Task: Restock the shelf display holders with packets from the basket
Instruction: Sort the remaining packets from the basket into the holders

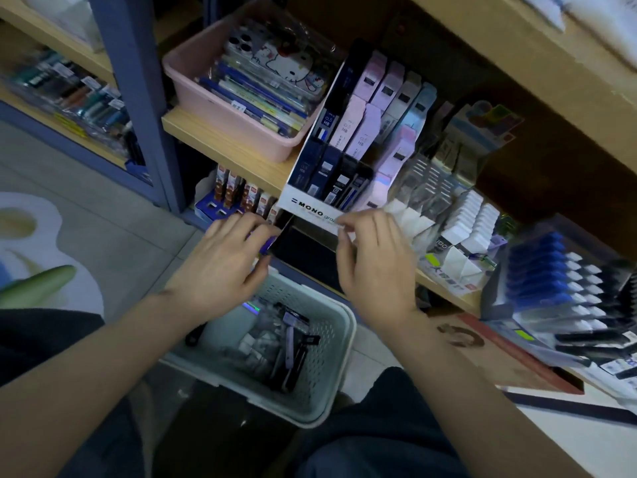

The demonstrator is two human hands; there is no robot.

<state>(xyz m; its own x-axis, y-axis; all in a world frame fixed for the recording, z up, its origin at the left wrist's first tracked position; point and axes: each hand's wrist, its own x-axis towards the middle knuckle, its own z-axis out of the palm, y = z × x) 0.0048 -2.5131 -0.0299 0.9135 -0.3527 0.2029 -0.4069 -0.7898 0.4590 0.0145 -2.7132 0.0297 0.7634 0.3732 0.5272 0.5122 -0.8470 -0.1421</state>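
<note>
left hand [224,267] pinching blue packet [268,243] between thumb and fingers; right hand [375,263] curled, grip unclear

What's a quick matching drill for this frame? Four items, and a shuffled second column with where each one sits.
Items:
1. pink bin
2. MONO display holder
3. white basket
4. blue packet

Places:
A. on the floor
B. gripped by the left hand
C. at the front edge of the wooden shelf
D. on that shelf, left of the holder

Pairs: 1-D, 2-C, 3-A, 4-B
</note>
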